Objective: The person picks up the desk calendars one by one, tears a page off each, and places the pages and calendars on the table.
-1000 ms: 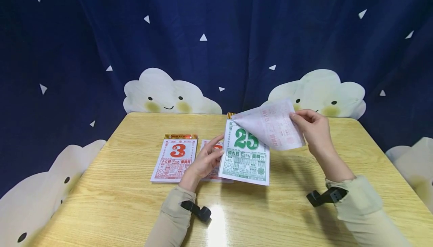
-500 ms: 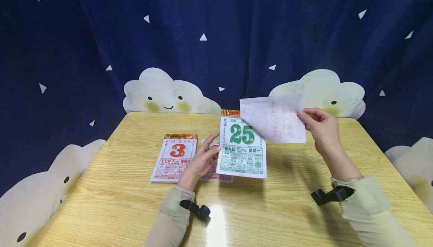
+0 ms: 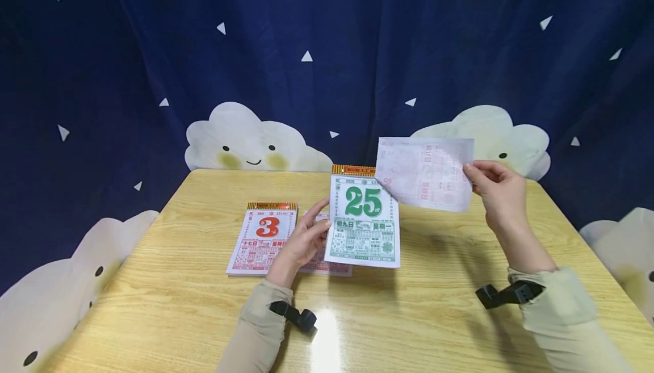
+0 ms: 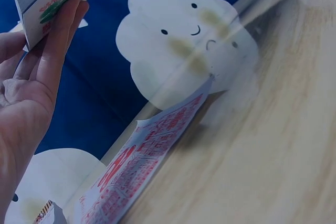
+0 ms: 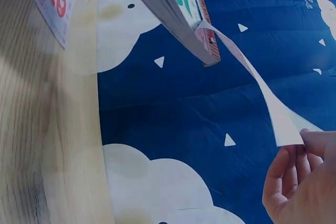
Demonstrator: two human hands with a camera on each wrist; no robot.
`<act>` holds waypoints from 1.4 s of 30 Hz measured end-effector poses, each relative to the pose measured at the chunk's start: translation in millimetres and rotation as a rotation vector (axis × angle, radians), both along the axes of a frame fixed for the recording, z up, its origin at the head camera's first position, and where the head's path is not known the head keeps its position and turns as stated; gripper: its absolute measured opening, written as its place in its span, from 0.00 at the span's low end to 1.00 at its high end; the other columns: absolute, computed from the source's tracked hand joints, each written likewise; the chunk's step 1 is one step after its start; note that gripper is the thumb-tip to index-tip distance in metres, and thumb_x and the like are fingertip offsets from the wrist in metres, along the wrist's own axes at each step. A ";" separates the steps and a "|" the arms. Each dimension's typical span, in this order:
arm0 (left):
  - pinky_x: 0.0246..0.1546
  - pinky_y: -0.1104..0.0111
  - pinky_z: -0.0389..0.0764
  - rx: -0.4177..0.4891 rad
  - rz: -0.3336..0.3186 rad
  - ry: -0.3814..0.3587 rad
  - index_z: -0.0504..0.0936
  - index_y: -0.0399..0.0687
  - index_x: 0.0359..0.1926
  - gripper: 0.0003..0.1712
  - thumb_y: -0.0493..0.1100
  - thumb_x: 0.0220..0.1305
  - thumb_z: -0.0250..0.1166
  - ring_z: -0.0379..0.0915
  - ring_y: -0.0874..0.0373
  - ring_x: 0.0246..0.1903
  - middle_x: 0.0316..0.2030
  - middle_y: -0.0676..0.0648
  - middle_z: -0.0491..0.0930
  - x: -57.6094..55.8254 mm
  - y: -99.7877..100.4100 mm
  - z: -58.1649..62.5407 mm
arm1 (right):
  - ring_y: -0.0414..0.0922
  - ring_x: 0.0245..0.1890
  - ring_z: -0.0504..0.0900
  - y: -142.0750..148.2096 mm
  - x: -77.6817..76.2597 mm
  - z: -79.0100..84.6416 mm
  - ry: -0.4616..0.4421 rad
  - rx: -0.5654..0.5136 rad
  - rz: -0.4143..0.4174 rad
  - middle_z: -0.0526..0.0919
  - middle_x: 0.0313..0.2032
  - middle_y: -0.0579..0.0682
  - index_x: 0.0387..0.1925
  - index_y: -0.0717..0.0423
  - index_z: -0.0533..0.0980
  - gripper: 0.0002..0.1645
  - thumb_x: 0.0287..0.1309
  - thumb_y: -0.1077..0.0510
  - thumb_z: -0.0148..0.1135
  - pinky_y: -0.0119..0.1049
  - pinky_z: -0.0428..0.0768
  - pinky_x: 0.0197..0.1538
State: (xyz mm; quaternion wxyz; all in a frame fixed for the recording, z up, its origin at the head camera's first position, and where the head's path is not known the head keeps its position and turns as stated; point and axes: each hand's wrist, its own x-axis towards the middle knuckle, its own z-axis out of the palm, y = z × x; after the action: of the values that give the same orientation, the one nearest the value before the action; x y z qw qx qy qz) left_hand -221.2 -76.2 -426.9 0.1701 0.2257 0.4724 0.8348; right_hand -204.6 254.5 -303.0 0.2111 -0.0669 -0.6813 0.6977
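My left hand [image 3: 302,242] grips the left edge of a thick tear-off calendar [image 3: 364,219], raised and tilted above the table. Its front page carries a green 25, under a striped orange header. The thumb lies on the front; the other fingers go behind. Out to the right, my right hand [image 3: 501,191] pinches a thin calendar sheet [image 3: 429,174] by its edge between thumb and fingers. Faint reversed red print shows on the sheet. In the right wrist view the far end of the sheet [image 5: 252,72] meets the calendar near its header; whether it is still joined there I cannot tell.
A second tear-off calendar [image 3: 268,234] with a red 3 lies on the wooden table [image 3: 168,310] at left. Beside it, partly behind my left hand, lies a red-printed sheet [image 4: 152,156]. A dark blue curtain [image 3: 327,89] with clouds hangs behind the table.
The sheet has moved right and up with my right hand, uncovering more of the 25 page and the header. The calendar in my left hand has shifted slightly left and up.
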 end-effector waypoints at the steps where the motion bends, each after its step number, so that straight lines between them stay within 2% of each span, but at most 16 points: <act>1: 0.29 0.71 0.81 0.000 -0.006 0.002 0.46 0.44 0.70 0.34 0.28 0.64 0.42 0.80 0.61 0.27 0.33 0.50 0.84 -0.1 0.6 0.5 | 0.33 0.21 0.74 1.1 0.0 0.3 0.000 0.001 -0.004 0.77 0.23 0.42 0.26 0.50 0.79 0.03 0.48 0.60 0.67 0.19 0.75 0.24; 5: 0.28 0.71 0.80 -0.010 -0.014 -0.001 0.47 0.44 0.70 0.34 0.29 0.63 0.43 0.80 0.61 0.26 0.33 0.51 0.84 0.5 2.1 1.5 | 0.33 0.20 0.75 7.8 0.1 0.2 -0.006 -0.016 -0.045 0.77 0.23 0.42 0.26 0.50 0.78 0.03 0.48 0.60 0.66 0.19 0.75 0.22; 10: 0.29 0.71 0.80 -0.030 0.035 -0.029 0.47 0.45 0.70 0.34 0.29 0.63 0.43 0.80 0.62 0.25 0.32 0.52 0.84 0.9 -1.8 1.0 | 0.34 0.20 0.76 17.6 0.8 -1.5 0.026 -0.120 -0.070 0.78 0.21 0.43 0.25 0.52 0.79 0.04 0.46 0.64 0.67 0.20 0.77 0.23; 14: 0.29 0.72 0.80 -0.028 0.033 -0.032 0.49 0.46 0.69 0.34 0.29 0.63 0.43 0.80 0.62 0.26 0.32 0.51 0.84 0.8 -3.0 1.8 | 0.35 0.19 0.76 21.1 0.8 -2.0 0.045 -0.165 -0.090 0.78 0.20 0.44 0.24 0.55 0.80 0.04 0.45 0.65 0.67 0.21 0.77 0.23; 18: 0.29 0.71 0.80 -0.031 0.016 -0.023 0.47 0.46 0.70 0.34 0.29 0.64 0.43 0.80 0.62 0.26 0.33 0.52 0.84 0.7 -2.3 2.8 | 0.34 0.20 0.76 27.2 -1.2 -3.0 0.037 -0.164 -0.163 0.78 0.20 0.44 0.27 0.57 0.80 0.04 0.45 0.64 0.68 0.20 0.76 0.22; 24: 0.31 0.70 0.81 -0.023 0.050 -0.052 0.46 0.45 0.70 0.34 0.29 0.64 0.42 0.80 0.61 0.27 0.33 0.51 0.84 -1.3 -6.5 3.0 | 0.34 0.23 0.73 46.7 0.1 -9.2 0.008 -0.187 -0.273 0.76 0.22 0.43 0.26 0.54 0.80 0.04 0.46 0.63 0.67 0.20 0.73 0.21; 28: 0.31 0.70 0.81 -0.023 0.068 -0.061 0.47 0.45 0.70 0.34 0.28 0.64 0.42 0.80 0.61 0.27 0.34 0.51 0.84 -1.5 -9.3 1.1 | 0.35 0.24 0.71 55.4 3.3 -12.3 -0.038 -0.202 -0.278 0.75 0.24 0.43 0.27 0.54 0.80 0.05 0.44 0.61 0.69 0.20 0.72 0.22; 35: 0.31 0.69 0.81 -0.066 0.044 -0.076 0.49 0.46 0.69 0.33 0.29 0.64 0.44 0.80 0.60 0.27 0.34 0.51 0.84 -0.1 -4.5 -1.6 | 0.34 0.23 0.71 62.9 8.5 -15.1 -0.087 -0.158 -0.282 0.76 0.23 0.41 0.28 0.53 0.81 0.06 0.44 0.60 0.69 0.19 0.72 0.21; 42: 0.32 0.67 0.81 -0.132 0.014 -0.084 0.48 0.44 0.69 0.34 0.29 0.64 0.45 0.80 0.59 0.28 0.33 0.52 0.84 2.9 1.1 -5.4 | 0.32 0.20 0.71 68.1 13.4 -23.1 -0.109 -0.123 -0.282 0.76 0.20 0.40 0.24 0.50 0.78 0.05 0.46 0.61 0.68 0.19 0.72 0.20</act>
State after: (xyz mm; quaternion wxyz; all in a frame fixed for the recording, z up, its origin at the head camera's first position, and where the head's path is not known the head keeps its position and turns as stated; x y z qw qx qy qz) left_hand -218.3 -75.1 -432.3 0.1984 0.1753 0.5204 0.8119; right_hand -191.2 322.6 -326.0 0.2652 -0.2123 -0.6315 0.6970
